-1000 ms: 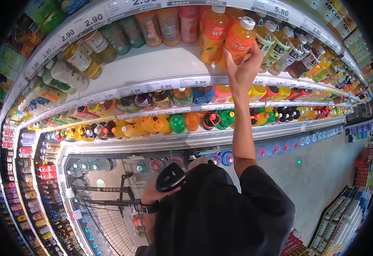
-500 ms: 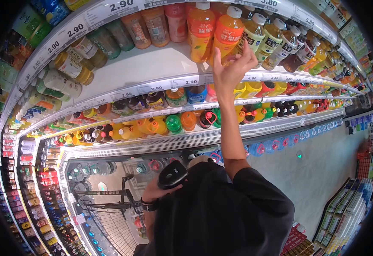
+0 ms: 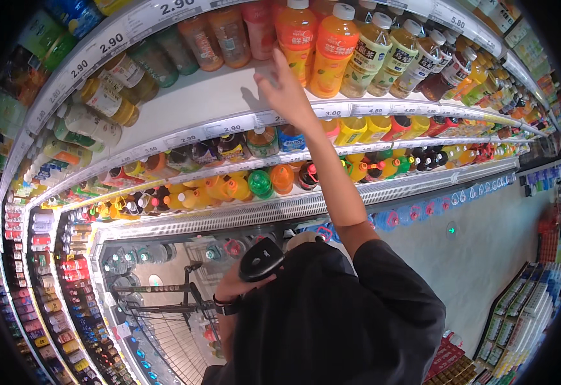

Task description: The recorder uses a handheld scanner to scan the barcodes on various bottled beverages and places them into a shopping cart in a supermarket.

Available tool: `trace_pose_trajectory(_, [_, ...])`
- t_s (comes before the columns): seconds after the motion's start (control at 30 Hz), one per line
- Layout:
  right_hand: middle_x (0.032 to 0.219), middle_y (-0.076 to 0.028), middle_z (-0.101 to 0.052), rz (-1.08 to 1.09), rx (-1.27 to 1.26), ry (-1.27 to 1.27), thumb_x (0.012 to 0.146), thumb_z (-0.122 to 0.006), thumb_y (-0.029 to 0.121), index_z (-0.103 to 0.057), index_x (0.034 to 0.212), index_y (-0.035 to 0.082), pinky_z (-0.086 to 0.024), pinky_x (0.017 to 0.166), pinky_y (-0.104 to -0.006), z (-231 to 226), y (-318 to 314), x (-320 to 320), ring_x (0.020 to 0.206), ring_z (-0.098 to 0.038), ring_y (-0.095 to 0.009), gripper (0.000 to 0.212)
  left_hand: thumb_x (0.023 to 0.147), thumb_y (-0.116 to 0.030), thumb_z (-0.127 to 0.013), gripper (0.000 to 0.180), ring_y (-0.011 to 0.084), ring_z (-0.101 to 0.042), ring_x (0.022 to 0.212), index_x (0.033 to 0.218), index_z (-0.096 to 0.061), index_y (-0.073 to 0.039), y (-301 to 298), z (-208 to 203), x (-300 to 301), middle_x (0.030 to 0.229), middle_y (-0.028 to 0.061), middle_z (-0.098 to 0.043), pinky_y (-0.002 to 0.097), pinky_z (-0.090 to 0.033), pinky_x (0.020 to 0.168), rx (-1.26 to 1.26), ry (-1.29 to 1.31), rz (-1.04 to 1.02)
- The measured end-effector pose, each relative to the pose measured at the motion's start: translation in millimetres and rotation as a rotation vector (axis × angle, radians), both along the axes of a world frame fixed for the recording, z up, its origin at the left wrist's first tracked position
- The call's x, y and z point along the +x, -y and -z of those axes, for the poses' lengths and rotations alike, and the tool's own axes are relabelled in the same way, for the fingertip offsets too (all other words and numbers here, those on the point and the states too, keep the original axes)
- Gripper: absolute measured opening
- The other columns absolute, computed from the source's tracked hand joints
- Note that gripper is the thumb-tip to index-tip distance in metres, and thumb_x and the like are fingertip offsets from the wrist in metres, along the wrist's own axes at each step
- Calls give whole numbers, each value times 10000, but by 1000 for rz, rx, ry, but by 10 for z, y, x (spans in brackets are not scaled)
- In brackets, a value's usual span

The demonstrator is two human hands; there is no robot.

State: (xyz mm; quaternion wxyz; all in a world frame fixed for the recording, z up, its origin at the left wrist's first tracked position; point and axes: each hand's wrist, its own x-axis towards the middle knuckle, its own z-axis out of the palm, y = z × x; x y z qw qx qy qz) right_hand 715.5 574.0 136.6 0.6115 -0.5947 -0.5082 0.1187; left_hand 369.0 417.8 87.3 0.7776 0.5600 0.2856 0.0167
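Note:
My right hand [image 3: 287, 97] is raised over the upper shelf [image 3: 194, 96], its fingers apart and nothing held in it. Its fingertips are nearest an orange juice bottle [image 3: 295, 40] with a white cap, standing at the shelf's front, and a pink bottle [image 3: 259, 31] set farther back. Whether a finger touches the orange bottle I cannot tell. A second orange juice bottle [image 3: 333, 58] stands just right of the first. Low in front of my body, my left hand [image 3: 234, 287] grips a black handheld scanner [image 3: 261, 260]; most of its handle is hidden.
Pale green tea bottles [image 3: 367, 61] line the shelf to the right. Price strips [image 3: 229, 131] run along the shelf edges. Lower shelves hold rows of bottles [image 3: 260, 183]. A wire shopping cart [image 3: 171, 333] stands at lower left, and large water bottles [image 3: 415, 215] line the floor.
My right hand has moved left, away from the second orange bottle and the tea bottle, toward the first orange bottle. That second bottle now stands fully in view. My left hand stays with the scanner.

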Motion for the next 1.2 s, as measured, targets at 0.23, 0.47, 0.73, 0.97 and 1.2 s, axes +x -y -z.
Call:
trace_pose_trajectory(0.23, [1377,-196,-473,-98,-176,-282,911,-651,227,-259,1465,-61,-394,1033,-331,-224,-155,-86,1278,-456,-238,737,843,-86,-770,390,23,-544,597,1202,-620,-65,131,-12,-84,971,-13,-720,198,-435,513,18,30,-53])
trace_pose_trajectory(0.47, [1288,-238,-548,4,49,-329,860,-675,220,-391,1357,-105,-448,937,-333,-14,-349,-33,1086,-585,-237,659,846,-92,-764,339,33,-550,605,1161,-644,-68,190,-87,-28,945,-22,-715,202,-438,522,8,24,-94])
trace_pose_trajectory(0.73, [1070,-131,-691,-476,-25,-481,1017,-532,244,-586,1218,-38,-477,972,-344,84,812,-812,1077,-641,-213,350,855,-98,-758,384,33,-565,667,1210,-619,-57,372,-82,-171,1006,-9,-705,196,-459,565,-164,-102,-159])
trace_pose_trajectory(0.97, [1029,-87,-639,-641,-428,-839,1005,-522,151,-572,1193,1,-506,918,-364,1612,1805,-1612,1012,-642,-207,245,878,-248,-756,495,56,-572,667,1286,-540,-70,582,-26,-371,1001,-16,-680,232,-473,577,-157,-118,-84])
trace_pose_trajectory(1.2, [1090,-221,-653,-856,-930,713,864,-656,307,-619,1146,20,-488,911,-503,1998,2316,-1647,1064,-629,-363,404,900,-183,-730,343,27,-524,600,1204,-608,-82,1260,-160,-910,853,-41,-656,202,-429,527,-46,9,-343])
